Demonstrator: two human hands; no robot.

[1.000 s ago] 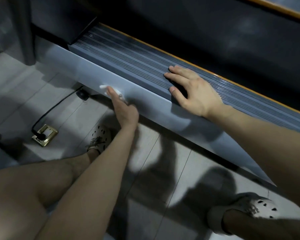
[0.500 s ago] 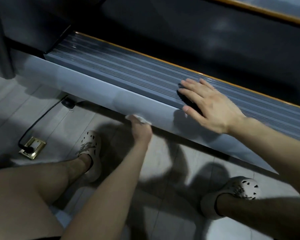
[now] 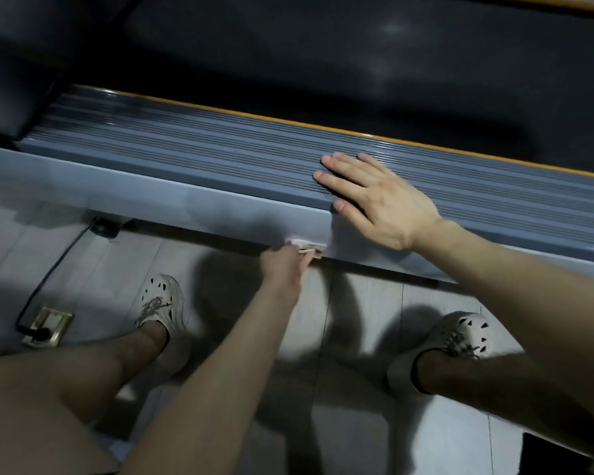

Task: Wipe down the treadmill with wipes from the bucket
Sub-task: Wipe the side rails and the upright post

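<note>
So the left hand point(image 3: 287, 265), lower middle of the frame, has the wipe point(image 3: 305, 246) bunched in its fingers and pressed on the bottom edge of the treadmill point(image 3: 172, 197) side panel. The right hand point(image 3: 381, 204) lies flat and relaxed on the ribbed foot rail point(image 3: 203, 152) just above, holding nothing. That wipe looks thin, limp and damp, so I'd guess it folds and slips easily. Best kept wadded under the fingertips. The treadmill's heavy and rigid, it won't budge. No bucket in shot.
</note>
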